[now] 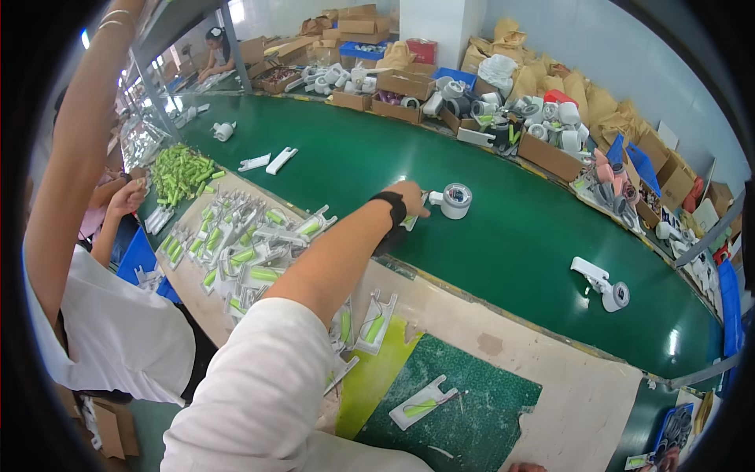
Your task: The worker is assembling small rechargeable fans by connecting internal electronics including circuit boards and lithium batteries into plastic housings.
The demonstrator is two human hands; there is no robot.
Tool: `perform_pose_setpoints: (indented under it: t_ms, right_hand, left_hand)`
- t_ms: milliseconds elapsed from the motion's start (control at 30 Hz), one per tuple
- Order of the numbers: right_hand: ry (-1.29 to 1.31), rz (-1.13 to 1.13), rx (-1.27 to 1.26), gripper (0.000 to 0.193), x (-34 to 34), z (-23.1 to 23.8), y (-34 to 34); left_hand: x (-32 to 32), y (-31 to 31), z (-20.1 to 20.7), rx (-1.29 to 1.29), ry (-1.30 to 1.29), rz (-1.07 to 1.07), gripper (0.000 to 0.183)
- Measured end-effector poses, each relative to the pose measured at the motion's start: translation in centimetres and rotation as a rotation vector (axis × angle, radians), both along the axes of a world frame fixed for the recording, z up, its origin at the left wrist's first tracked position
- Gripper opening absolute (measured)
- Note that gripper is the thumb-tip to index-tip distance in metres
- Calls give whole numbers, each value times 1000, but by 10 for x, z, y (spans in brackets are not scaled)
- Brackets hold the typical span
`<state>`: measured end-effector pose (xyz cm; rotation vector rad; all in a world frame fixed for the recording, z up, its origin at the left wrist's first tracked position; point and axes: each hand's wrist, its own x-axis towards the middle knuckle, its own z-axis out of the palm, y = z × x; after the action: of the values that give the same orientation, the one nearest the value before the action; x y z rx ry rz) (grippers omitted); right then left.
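Observation:
My left arm, in a white sleeve with a black wristband, stretches across the bench to the green belt. There my left hand (407, 198) has its fingers closed at the handle end of a white handheld fan body (456, 201) with a round open head. The hand covers most of the handle, and a bit of pale green shows under it. Only the fingertips of my right hand (527, 467) show at the lower edge; what they do is hidden. Near them, a white handle shell (423, 403) with a green battery and wires lies on a dark green mat (480, 393).
Many handle shells with batteries (244, 244) heap on the bench at left, beside a pile of green batteries (182, 169). Another fan body (602, 283) lies on the belt (519, 236) to the right. Boxes of parts (550, 156) line the far side. A co-worker (126, 330) sits close left, one arm raised.

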<state>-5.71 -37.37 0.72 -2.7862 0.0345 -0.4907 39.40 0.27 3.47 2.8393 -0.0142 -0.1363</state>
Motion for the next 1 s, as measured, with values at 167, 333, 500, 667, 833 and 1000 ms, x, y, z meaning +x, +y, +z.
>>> perform_pose_setpoints:
  t_ms: [167, 333, 500, 667, 833, 1000]
  right_hand:
    - [50, 7, 28, 11, 1, 5, 5]
    - [27, 2, 18, 11, 2, 6, 3]
    - [16, 8, 14, 11, 4, 6, 4]
    - [44, 4, 14, 12, 4, 5, 3]
    - [26, 17, 0, 12, 5, 5, 4]
    - [-8, 46, -3, 13, 5, 5, 5]
  left_hand:
    - [4, 13, -13, 56, 113, 7, 45]
    - [-3, 19, 7, 100, 144, 59, 39]
    - [-1, 31, 14, 215, 109, 241, 23]
    - [18, 53, -4, 108, -12, 431, 40]
    - [34, 77, -23, 95, -118, 578, 50]
    - [26, 66, -33, -35, -313, 868, 49]
